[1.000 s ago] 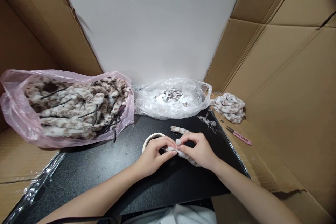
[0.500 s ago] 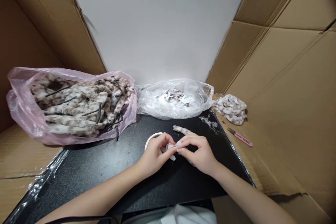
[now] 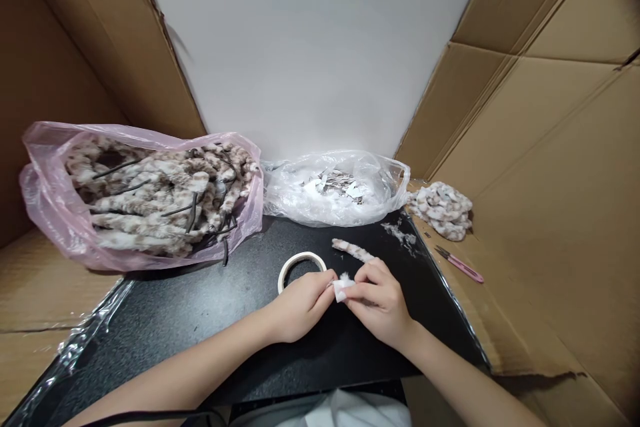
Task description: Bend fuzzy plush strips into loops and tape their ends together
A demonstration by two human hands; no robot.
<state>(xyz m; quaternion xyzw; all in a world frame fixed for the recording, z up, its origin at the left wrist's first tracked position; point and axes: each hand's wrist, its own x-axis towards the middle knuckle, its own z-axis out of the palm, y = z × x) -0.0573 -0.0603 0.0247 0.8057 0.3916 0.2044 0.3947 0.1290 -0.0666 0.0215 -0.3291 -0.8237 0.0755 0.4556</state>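
Note:
My left hand (image 3: 303, 307) is closed, with its thumb and forefinger pinched together; what they grip is mostly hidden. Its fingertips meet a small white piece (image 3: 343, 289) that looks like tape or fabric, with fuzzy fibres at its top. My right hand (image 3: 381, 303) pinches this white piece from the other side. A thin furry strip (image 3: 350, 249), white with brownish patches, runs out behind my right fingers onto the black table. Just beyond my left hand, a roll of cream tape (image 3: 283, 271) lies flat, partly covered by that hand.
At the left, a pink plastic bag (image 3: 45, 213) holds furry strips with dark cords. A clear bag (image 3: 285, 197) of thin metallic-looking pieces lies at the back. A furry bundle (image 3: 443, 210) and pink-handled snips (image 3: 465, 268) sit at right beside cardboard walls (image 3: 550, 180). Loose fluff (image 3: 400, 235) lies nearby.
My left hand has turned over and lowered, uncovering more of the tape roll. My right fingers have curled around the white piece, which shows larger. A white rounded tab under my left hand is out of sight.

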